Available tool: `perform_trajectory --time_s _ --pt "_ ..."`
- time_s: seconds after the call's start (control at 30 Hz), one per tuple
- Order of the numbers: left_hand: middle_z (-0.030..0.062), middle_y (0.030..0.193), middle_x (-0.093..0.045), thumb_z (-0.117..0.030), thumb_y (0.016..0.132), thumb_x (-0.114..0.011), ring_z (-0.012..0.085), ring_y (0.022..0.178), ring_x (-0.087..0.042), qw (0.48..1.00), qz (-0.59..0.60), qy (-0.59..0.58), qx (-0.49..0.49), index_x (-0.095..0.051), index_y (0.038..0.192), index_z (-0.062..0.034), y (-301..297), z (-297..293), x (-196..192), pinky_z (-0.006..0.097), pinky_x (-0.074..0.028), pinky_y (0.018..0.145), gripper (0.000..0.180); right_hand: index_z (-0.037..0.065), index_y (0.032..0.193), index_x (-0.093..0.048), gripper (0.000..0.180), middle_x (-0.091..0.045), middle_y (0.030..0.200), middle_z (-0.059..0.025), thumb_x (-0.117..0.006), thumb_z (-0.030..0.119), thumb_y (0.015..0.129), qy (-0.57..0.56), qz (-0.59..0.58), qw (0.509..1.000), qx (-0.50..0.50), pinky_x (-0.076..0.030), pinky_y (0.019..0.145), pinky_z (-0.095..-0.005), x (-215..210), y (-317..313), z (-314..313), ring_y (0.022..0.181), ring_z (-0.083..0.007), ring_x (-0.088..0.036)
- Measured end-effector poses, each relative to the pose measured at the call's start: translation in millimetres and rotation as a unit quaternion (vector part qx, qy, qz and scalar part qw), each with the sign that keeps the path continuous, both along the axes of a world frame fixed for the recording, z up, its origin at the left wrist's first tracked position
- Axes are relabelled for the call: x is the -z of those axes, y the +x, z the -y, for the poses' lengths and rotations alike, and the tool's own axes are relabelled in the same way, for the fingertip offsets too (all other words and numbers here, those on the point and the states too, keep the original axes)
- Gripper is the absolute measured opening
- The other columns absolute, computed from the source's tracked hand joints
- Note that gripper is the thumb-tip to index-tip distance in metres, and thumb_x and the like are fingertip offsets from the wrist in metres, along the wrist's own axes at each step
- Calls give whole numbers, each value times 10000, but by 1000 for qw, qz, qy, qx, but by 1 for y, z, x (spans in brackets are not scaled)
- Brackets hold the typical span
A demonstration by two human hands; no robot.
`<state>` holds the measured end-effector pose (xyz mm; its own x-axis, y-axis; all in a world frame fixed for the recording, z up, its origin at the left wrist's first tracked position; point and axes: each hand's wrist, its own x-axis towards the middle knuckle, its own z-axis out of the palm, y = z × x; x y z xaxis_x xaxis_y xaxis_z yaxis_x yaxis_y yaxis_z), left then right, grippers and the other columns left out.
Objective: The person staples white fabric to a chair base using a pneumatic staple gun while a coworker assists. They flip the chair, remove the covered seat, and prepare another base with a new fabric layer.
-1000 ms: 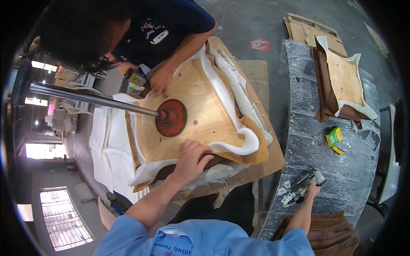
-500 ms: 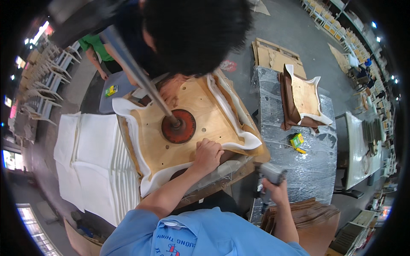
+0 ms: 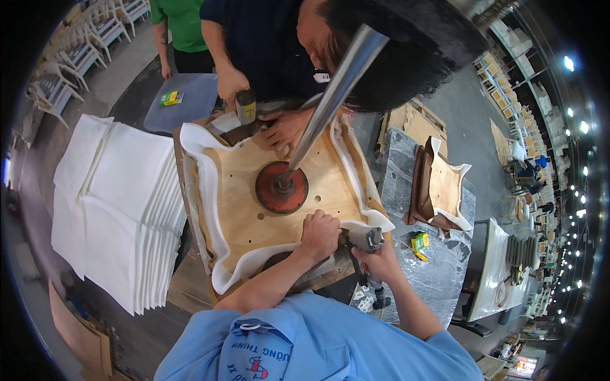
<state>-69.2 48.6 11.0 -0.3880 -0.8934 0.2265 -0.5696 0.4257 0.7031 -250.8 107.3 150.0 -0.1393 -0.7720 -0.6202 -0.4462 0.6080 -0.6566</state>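
and here the near edge of the padded wooden panel (image 3: 238, 203) is covered by the left hand (image 3: 321, 236), fingers curled and pressed down; whether fabric is pinched under the palm cannot be told. the handle of a grey staple gun (image 3: 365, 239) is gripped firmly by the right hand (image 3: 380, 259), its nose pointed at the edge just beside the left hand. the panel is laid flat on the work stand, wood face up, and its middle is pressed by a red disc (image 3: 269, 188) on a metal rod (image 3: 337, 86). across the far edge, a co-worker's hand (image 3: 287, 132) is rested on the wood, and a second tool (image 3: 245, 105) is held in the other. as for handling: the board is judged stiff and fairly light, best taken by its rim; the white padding (image 3: 246, 267) looks soft, easily squashed, best drawn in with flat fingers; the gun is judged heavy at the head, so best held high on the handle. to the right, a similar panel (image 3: 446, 188) is seen on the plastic-wrapped table (image 3: 448, 270); to the left, white sheets (image 3: 121, 190) are stacked.
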Motion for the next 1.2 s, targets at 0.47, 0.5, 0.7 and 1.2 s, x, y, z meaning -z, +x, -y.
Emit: perform_trajectory --time_s 0.47,0.5,0.7,1.2 --pt "110 1070 -667 -242 857 -842 339 1136 -583 999 27 18 -8 -766 953 -88 18 -10 -14 504 -432 979 197 -19 1253 -667 406 -699 792 -42 -878 102 928 -25 -2 1000 5 -493 477 -300 3 16 18 550 -128 -645" --pt "116 1065 -665 -229 855 -839 343 1127 -584 999 18 22 -15 -765 939 -77 17 -10 -14 503 -431 970 188 -16 1239 -701 383 -708 802 -38 -884 132 937 -22 -5 1000 0 -500 496 -299 3 15 15 563 -123 -643" --pt "83 1070 -654 -238 874 -807 321 1136 -566 999 -8 29 -42 -769 952 -113 13 -11 -6 504 -402 993 152 -3 1240 -760 375 -736 880 -27 -899 203 959 -9 13 1000 23 -519 538 -294 3 19 11 625 -105 -644" --pt "153 1110 -666 -181 843 -803 364 1178 -569 996 -19 72 -42 -752 944 -58 12 -9 -5 523 -428 1017 167 6 1249 -759 355 -764 912 -45 -881 159 953 -6 -24 998 -55 -548 574 -316 3 25 29 644 -113 -672"
